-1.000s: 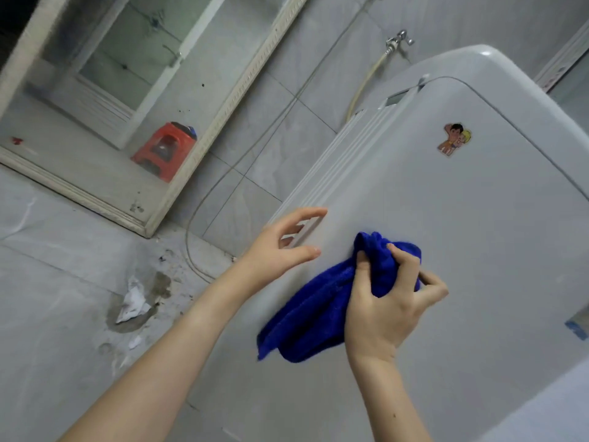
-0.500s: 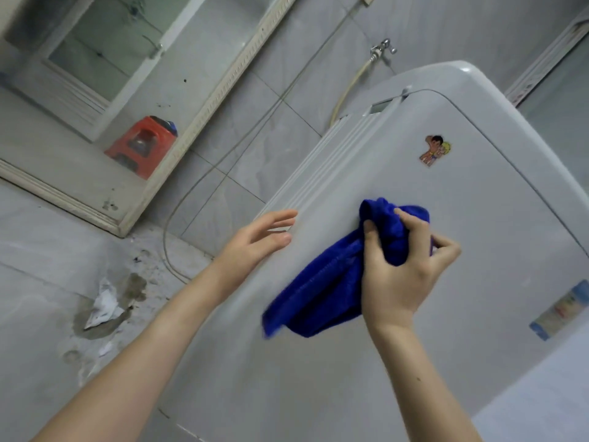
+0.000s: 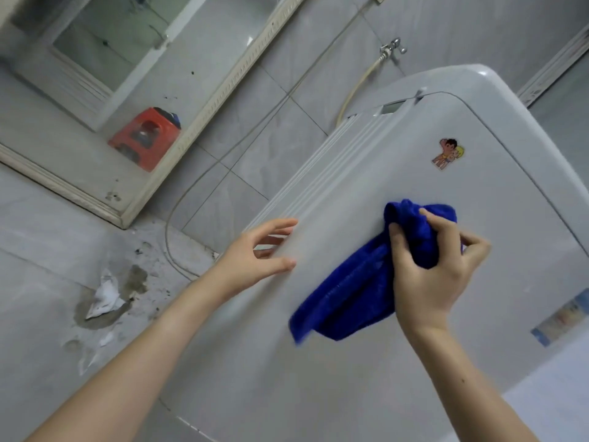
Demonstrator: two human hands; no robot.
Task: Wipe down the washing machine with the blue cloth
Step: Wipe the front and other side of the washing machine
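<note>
The white washing machine (image 3: 398, 362) fills the right half of the head view, its broad side panel facing me. My right hand (image 3: 430, 269) grips a bunched blue cloth (image 3: 353, 295) and holds it against that panel, below a small cartoon sticker (image 3: 447, 153). The loose end of the cloth hangs down to the left. My left hand (image 3: 255, 250) rests on the ribbed left edge of the machine with its fingers spread and nearly straight, holding nothing.
A tap (image 3: 393, 47) and hose (image 3: 357, 87) run down the tiled wall behind the machine. A red stool (image 3: 143, 138) stands past a door frame (image 3: 204, 113). Crumpled paper (image 3: 105, 295) lies on a stained floor patch. A label (image 3: 561, 317) is stuck low on the machine.
My right hand has slid the blue cloth up the panel toward the sticker. My left hand has stayed on the left edge. The view has shifted.
</note>
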